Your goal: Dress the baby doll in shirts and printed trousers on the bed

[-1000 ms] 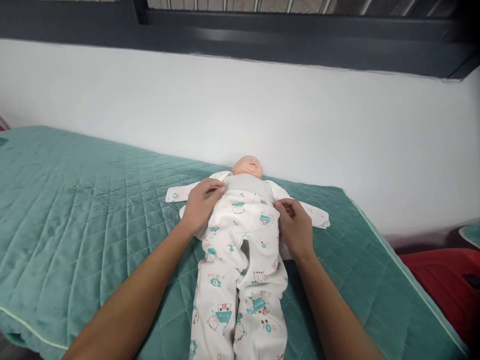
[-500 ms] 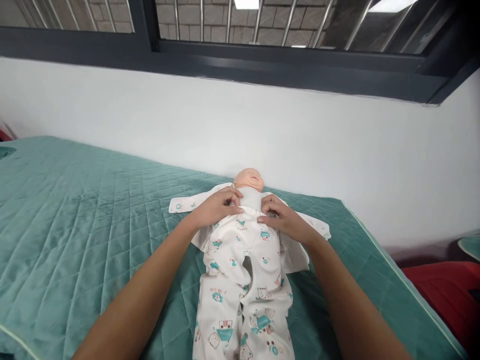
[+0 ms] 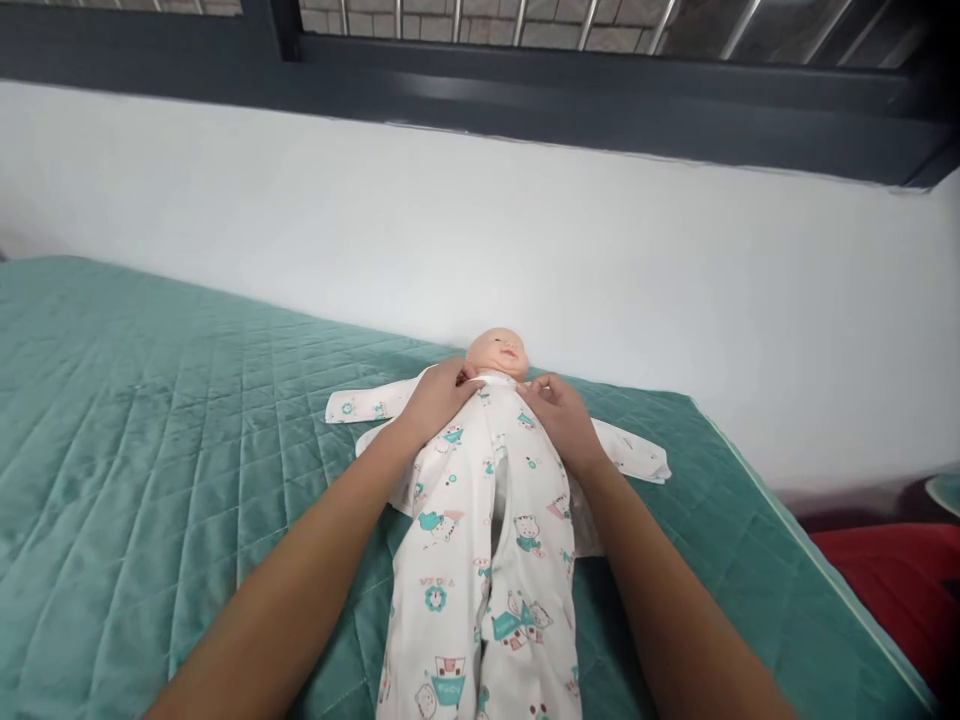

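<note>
A baby doll (image 3: 495,352) lies on its back, its head toward the wall. White printed baby pants (image 3: 450,520) cover its front, with the waistband up at the doll's neck. Pinched at the waistband's left corner is my left hand (image 3: 442,395), fingers closed on the cloth. My right hand (image 3: 559,412) grips the waistband's right side in the same way. Beneath the doll a white printed baby shirt (image 3: 367,402) is spread, both sleeves stretched out sideways. The doll's torso is hidden under the pants.
A green quilted cover (image 3: 187,420) spreads under everything, its piped edge (image 3: 787,530) running down on the right. Behind it rises a white wall (image 3: 480,230) below a dark window frame (image 3: 525,90). Something red (image 3: 892,590) stands beyond the right edge.
Both hands have drawn the pants' waistband up from the doll's belly to its neck, covering the pale chest. The view has tilted slightly downward.
</note>
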The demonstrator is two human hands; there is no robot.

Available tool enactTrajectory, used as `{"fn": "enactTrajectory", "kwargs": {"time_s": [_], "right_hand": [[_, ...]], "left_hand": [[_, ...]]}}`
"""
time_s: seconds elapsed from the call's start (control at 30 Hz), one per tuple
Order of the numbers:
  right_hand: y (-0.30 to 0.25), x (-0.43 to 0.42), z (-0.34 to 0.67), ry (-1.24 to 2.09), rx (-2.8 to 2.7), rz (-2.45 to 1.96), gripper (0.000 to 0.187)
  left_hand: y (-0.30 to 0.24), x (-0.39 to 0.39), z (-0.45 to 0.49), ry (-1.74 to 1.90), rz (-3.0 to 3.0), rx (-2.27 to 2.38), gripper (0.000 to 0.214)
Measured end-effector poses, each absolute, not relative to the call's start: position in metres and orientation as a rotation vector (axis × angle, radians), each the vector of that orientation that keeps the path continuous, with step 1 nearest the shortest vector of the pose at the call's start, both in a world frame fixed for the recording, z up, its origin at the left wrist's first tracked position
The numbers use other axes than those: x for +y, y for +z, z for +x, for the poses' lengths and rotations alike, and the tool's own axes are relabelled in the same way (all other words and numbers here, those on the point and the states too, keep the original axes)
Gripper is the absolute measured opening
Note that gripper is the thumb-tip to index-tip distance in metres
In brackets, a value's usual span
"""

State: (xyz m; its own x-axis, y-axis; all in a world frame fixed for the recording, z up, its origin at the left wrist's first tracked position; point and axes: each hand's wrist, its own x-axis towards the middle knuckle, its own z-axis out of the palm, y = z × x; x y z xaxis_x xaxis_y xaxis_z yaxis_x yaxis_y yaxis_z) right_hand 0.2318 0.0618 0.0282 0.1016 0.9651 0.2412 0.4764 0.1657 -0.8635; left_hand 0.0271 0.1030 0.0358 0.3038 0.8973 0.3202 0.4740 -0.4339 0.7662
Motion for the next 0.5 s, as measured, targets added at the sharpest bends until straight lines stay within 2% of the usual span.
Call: {"fn": "enactTrajectory", "kwargs": {"time_s": [0.2,0.37,0.5], "right_hand": [[0.033,0.050,0.243,0.653,-1.605,-1.462,0.024],[0.036,0.050,0.256,0.400,-1.839,-1.430,0.024],[0.039,0.049,0.263,0.557,-1.966,-1.387,0.027]], "left_hand": [[0.034,0.100,0.011,0.976,2.304,1.206,0.014],[0.036,0.100,0.003,0.931,2.212,1.125,0.018],[0.038,0.100,0.002,0.916,2.189,1.119,0.019]]}}
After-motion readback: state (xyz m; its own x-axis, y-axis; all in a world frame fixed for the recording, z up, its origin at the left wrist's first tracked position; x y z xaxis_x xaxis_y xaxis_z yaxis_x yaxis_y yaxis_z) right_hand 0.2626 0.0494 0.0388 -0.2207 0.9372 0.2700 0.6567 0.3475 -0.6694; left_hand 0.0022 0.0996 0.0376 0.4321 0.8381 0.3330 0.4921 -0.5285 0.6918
